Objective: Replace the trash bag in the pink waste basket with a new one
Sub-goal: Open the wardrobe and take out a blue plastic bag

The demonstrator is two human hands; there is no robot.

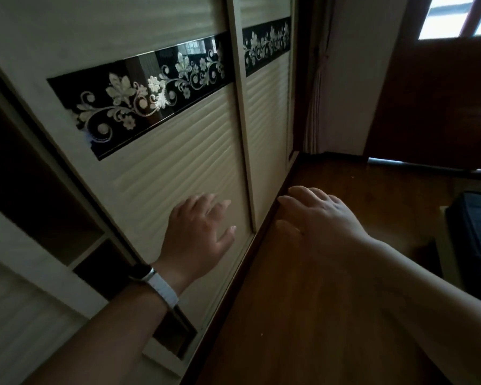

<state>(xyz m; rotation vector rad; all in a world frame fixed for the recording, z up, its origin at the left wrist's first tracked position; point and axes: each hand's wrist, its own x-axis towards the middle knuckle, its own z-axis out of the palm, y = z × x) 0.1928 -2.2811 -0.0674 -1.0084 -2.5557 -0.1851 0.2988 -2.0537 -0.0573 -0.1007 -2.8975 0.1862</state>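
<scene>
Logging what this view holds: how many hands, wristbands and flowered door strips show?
Hands: 2, left hand and right hand
Wristbands: 1
Flowered strips: 2
Total: 5

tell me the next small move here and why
Probably set the left hand flat on the sliding door and ease it along to search the wardrobe for a new bag. Both that hand and the right hand are open and empty, the left one is already in front of the door, and neither the pink basket nor any bag is in view.
</scene>
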